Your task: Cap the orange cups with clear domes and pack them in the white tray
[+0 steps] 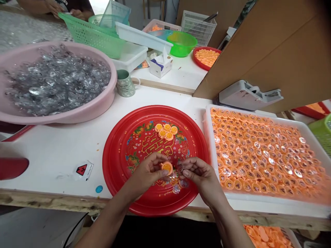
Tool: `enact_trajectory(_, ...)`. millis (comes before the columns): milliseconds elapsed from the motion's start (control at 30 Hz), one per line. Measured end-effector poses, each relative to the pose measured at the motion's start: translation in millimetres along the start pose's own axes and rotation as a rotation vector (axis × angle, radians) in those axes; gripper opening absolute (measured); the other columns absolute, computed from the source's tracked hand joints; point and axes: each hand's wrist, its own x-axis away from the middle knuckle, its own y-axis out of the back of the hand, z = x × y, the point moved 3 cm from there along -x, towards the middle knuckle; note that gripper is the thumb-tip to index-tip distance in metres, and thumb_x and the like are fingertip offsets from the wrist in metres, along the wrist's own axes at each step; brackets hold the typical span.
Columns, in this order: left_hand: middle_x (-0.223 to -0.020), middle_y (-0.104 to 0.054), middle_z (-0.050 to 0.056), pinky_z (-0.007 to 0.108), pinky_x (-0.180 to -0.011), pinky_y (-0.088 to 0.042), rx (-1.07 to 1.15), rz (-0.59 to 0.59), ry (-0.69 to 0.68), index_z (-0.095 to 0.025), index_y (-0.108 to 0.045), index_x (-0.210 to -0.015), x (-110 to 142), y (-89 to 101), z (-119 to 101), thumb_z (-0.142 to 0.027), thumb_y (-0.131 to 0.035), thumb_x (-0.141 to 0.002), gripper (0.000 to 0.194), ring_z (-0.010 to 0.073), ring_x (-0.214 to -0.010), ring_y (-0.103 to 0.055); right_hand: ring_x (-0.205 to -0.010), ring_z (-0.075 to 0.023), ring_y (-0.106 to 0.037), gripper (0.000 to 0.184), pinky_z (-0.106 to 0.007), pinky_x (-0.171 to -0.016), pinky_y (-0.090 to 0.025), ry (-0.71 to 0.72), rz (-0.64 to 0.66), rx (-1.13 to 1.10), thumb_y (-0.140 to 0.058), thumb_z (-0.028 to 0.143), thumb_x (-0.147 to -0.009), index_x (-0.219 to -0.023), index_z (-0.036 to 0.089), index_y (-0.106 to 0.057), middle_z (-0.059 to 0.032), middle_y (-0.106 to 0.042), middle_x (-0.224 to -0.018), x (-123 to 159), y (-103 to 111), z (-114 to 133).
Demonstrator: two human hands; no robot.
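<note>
Left hand (148, 169): its fingers and thumb are narrowed on a round orange piece (167, 168), gripping it by the sides, with the hollow face turned up toward the camera.
Right hand (204, 174): its fingers and thumb are pinched together on a small clear part (180, 168), just right of the orange piece and apart from it; the clear part's exact shape is too blurred to tell.
Clear discs (176, 188): lying just below the fingers of both hands, on the nearer side.
Red tray (111, 162): beneath both hands, round, printed with fruit, flowers and gold characters.
Orange cluster (167, 127): a small group of similar round pieces on the red tray, beyond the left fingers.
White tray (208, 132): right of the right fingers, beside the red tray, filled with rows of orange pieces, many under shiny clear covers with small dark marks.
Pink basin (103, 106): far to the left of the left fingers and beyond them, heaped with clear plastic parts (59, 79).
Mug (126, 83): green-grey, beyond the left fingers, next to the pink basin.
Blue disc (99, 189): on the white desk (62, 148), left of the left fingers and a little nearer.
Another person's hands (55, 8): far beyond the left fingers, behind a green basket (90, 36).
</note>
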Motion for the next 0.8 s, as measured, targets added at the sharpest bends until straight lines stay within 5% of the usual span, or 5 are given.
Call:
enact_trajectory(133, -0.088, -0.068, 0.001, 0.023, -0.066, -0.054, -0.012, 0.022, -0.007, -0.019, -0.063, -0.095, -2.1, -1.1, -0.7, -0.022, -0.069, -0.080, 0.017, 0.0151, -0.079, -0.066, -0.067, -0.0140, -0.065, 0.023, -0.027, -0.068, -0.054, -0.004, 0.042, -0.023, -0.080, 0.034, -0.072, -0.085, 0.020, -0.067, -0.0006, -0.069, -0.073, 1.3, -1.2, 2.4)
enact_trajectory(367, -0.106, -0.068, 0.005, 0.028, -0.074, -0.056, 0.019, 0.033, -0.006, -0.022, -0.061, -0.108, -8.2, -5.3, -0.1, -0.028, -0.068, -0.081, 0.029, 0.0194, -0.092, -0.067, -0.063, -0.0141, -0.063, 0.028, -0.028, -0.064, -0.054, 0.022, -0.009, -0.031, -0.083, 0.035, -0.068, -0.076, 0.020, -0.060, 0.0017, -0.065, -0.068, -2.8, -0.5, 6.2)
enact_trajectory(600, -0.083, -0.069, 0.002, 0.025, -0.065, -0.053, -0.030, 0.087, -0.014, -0.019, -0.065, -0.098, -10.1, -11.6, -8.9, -0.028, -0.069, -0.080, 0.020, 0.0165, -0.076, -0.066, -0.064, -0.0125, -0.061, 0.023, -0.025, -0.063, -0.050, -0.010, 0.043, 0.052, -0.083, 0.031, -0.068, -0.076, 0.018, -0.064, 0.0008, -0.066, -0.070, -8.7, 4.1, 7.7)
enact_trajectory(800, -0.086, -0.071, 0.004, 0.027, -0.066, -0.051, -0.105, 0.097, -0.009, -0.020, -0.071, -0.100, -12.1, -16.1, -11.1, -0.025, -0.068, -0.077, 0.023, 0.0175, -0.075, -0.064, -0.067, -0.0113, -0.061, 0.017, -0.022, -0.063, -0.048, -0.006, 0.112, 0.078, -0.083, 0.025, -0.067, -0.076, 0.019, -0.069, 0.0019, -0.067, -0.072, -15.5, 2.1, 11.4)
